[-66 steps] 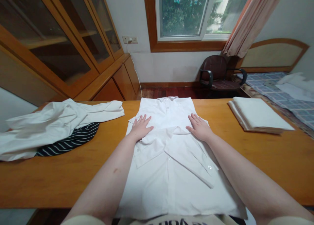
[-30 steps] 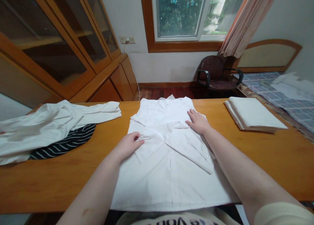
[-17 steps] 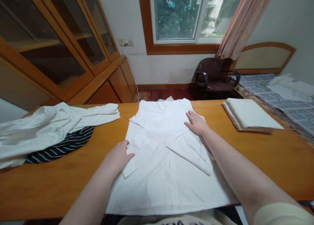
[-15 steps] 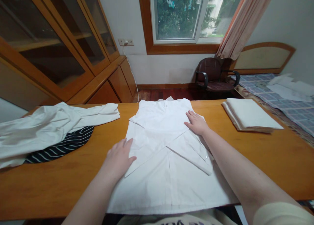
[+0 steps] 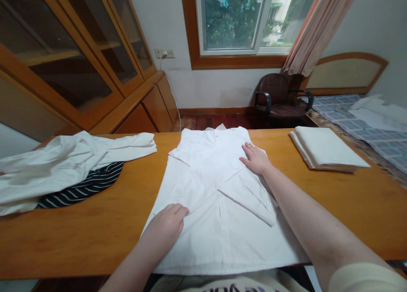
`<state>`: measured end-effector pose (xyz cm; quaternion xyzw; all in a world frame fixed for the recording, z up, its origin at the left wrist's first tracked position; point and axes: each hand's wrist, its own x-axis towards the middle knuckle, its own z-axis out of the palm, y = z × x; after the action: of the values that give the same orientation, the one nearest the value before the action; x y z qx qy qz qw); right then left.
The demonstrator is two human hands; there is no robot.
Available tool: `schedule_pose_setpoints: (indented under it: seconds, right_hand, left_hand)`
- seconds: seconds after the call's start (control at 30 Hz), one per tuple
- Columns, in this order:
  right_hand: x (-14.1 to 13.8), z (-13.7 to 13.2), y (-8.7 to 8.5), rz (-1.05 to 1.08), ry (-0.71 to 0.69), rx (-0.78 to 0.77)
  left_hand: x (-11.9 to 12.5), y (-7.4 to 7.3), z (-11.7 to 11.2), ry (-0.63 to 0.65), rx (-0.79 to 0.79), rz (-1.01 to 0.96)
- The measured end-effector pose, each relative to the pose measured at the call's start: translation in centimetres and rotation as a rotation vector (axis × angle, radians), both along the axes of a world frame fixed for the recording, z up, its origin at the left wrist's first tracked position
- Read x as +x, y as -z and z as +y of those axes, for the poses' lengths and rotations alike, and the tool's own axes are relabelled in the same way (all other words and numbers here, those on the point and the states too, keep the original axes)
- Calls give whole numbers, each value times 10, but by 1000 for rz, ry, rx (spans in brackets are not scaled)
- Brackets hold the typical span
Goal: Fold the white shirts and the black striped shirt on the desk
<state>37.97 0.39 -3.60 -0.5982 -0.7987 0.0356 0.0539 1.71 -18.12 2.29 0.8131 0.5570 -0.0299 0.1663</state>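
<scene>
Head view showed a white shirt point(image 5: 208, 160) spread on the surface point(image 5: 133, 215), toward six o'clock. Across the shirt's eight o'clock, the left hand point(image 5: 173, 220) bent its fingers together over a sleeve point(image 5: 187, 192) (whether they pinched any cloth, I could not tell). Near two o'clock, the right hand point(image 5: 256, 158) lay flat, fingers slightly spread. Well apart, a white stack point(image 5: 330, 145) sat toward two, rumpled clothes point(image 5: 73, 160) toward nine.
</scene>
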Motion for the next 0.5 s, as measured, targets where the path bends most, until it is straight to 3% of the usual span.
schedule_pose_setpoints:
  seconds: [0.17, 0.27, 0.37, 0.5]
  right_hand:
    - [0, 0, 0, -1, 4, 7]
    - [1, 0, 1, -2, -1, 11]
    - [1, 1, 2, 3, -1, 7]
    - [1, 0, 1, 4, -1, 9]
  left_hand:
    - [5, -14, 1, -43, -74, 38]
    - [7, -16, 9, -23, 8, 36]
    - [11, -4, 15, 70, 141, 30]
    - [19, 29, 9, 126, 219, 105]
